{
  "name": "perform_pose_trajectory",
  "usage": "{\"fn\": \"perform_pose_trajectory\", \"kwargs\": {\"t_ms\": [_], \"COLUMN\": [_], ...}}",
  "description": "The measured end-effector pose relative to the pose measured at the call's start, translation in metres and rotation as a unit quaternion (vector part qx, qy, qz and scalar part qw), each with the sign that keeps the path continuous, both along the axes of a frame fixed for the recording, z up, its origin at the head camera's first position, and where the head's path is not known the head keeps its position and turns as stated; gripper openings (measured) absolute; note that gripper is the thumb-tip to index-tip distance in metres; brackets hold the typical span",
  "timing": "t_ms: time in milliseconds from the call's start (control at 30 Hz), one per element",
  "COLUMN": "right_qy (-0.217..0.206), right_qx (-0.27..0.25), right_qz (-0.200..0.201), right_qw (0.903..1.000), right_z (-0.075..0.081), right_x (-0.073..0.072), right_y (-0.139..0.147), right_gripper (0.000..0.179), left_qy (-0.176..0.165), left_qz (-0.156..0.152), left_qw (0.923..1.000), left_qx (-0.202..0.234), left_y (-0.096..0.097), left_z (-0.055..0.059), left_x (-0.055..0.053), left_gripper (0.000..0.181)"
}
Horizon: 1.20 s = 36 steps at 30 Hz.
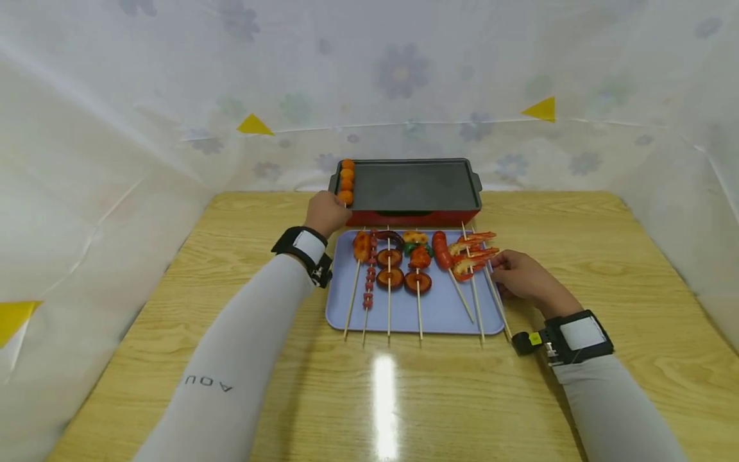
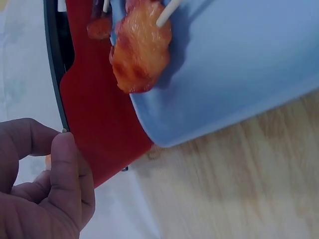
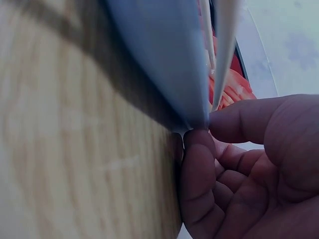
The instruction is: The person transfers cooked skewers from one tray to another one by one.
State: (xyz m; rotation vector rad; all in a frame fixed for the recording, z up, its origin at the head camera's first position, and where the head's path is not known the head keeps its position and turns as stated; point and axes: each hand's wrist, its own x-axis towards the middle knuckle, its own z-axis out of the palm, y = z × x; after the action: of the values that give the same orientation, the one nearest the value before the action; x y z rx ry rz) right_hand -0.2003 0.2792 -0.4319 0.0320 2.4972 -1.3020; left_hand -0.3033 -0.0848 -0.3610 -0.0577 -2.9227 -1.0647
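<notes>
At the left end of the grill, my left hand pinches the stick end of a skewer of orange balls. The balls lie along the grill plate's left side. In the left wrist view, thumb and forefinger of the left hand meet on the small stick tip beside the grill's red side. My right hand grips the right edge of the light blue tray, beside the shrimp skewers. In the right wrist view, the right hand has its thumb at the tray rim and fingers beneath.
On the tray lie a sausage skewer, mushroom skewers, a skewer of small red pieces and a browned meat skewer. Their sticks overhang the near rim. A wooden table carries everything, with a floral curtain behind.
</notes>
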Motion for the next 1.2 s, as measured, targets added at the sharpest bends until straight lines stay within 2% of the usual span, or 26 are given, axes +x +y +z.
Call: {"fn": "perform_pose_trajectory", "kwargs": {"t_ms": [133,167,300,500,633,1000,1200], "right_qy": [-0.004,-0.005,-0.004,-0.007,-0.003,-0.002,-0.001], "right_qx": [-0.009,-0.011,-0.013,-0.011,-0.01,-0.009,-0.012], "right_qz": [0.002,0.004,0.006,0.006,0.008,0.006,0.003], "right_qw": [1.0,0.9999,0.9999,0.9999,0.9999,0.9999,0.9999], "right_z": [0.0,0.0,-0.001,-0.002,-0.001,0.0,-0.001], "right_x": [0.0,0.0,0.001,0.003,0.002,0.002,0.0], "right_y": [-0.001,-0.001,-0.001,-0.003,-0.002,0.0,-0.002], "right_gripper": [0.028,0.028,0.029,0.028,0.028,0.029,0.029], "left_qy": [0.004,0.001,-0.005,0.035,0.034,-0.048,-0.088], "left_qz": [-0.006,-0.006,-0.009,-0.01,-0.014,-0.033,-0.031], "left_qw": [0.9971,0.9955,0.9908,0.9924,0.994,0.9973,0.9948], "left_qx": [0.076,0.094,0.135,0.118,0.103,0.045,0.04], "left_y": [-0.005,-0.007,-0.014,-0.024,-0.027,-0.026,-0.028], "left_z": [-0.006,-0.008,-0.016,-0.027,-0.029,-0.013,-0.014], "left_x": [0.009,0.012,0.025,0.047,0.06,0.092,0.113], "left_gripper": [0.006,0.005,0.02,0.022,0.022,0.02,0.013]}}
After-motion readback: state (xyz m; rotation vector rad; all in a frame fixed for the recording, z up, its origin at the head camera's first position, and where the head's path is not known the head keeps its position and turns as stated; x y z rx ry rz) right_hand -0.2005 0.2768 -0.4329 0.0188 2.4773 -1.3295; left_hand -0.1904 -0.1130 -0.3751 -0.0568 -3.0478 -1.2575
